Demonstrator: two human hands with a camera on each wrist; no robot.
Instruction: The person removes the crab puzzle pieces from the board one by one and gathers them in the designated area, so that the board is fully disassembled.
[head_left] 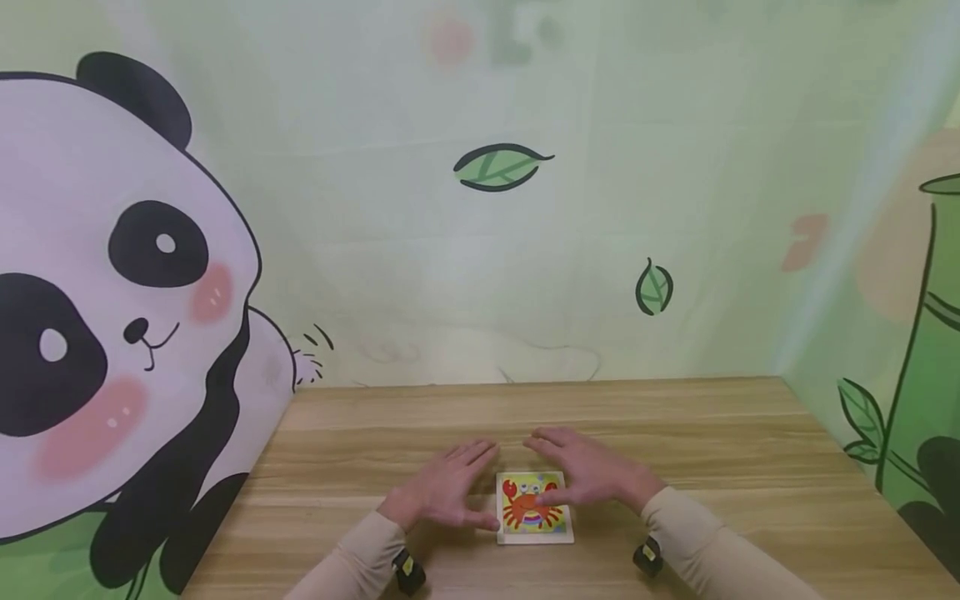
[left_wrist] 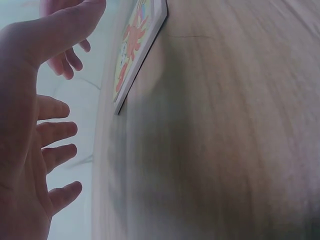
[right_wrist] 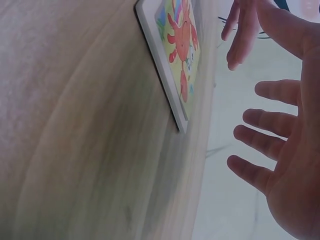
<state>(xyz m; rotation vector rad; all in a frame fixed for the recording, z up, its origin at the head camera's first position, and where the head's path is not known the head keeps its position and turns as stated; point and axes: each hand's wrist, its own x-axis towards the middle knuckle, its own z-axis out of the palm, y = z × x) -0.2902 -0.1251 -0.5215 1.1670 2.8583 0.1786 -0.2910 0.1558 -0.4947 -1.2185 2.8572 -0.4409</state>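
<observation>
A square crab picture board point(head_left: 534, 521) with a pale border lies flat on the wooden table, an orange crab on yellow at its middle. My left hand point(head_left: 450, 487) hovers at the board's left side, fingers extended and thumb tip near the left edge. On the other side is my right hand point(head_left: 588, 471), its thumb overlapping the crab in the head view. Both hands hold nothing. In the left wrist view the board point(left_wrist: 132, 47) shows beyond the thumb; the right wrist view shows its thick pale edge point(right_wrist: 162, 75) resting on the wood.
The wood-grain table point(head_left: 712, 467) reaches back to a pale green cloth backdrop point(head_left: 360, 233) with leaf drawings. A large printed panda point(head_left: 172, 333) fills the left side. Small black devices point(head_left: 408, 572) are strapped at both wrists.
</observation>
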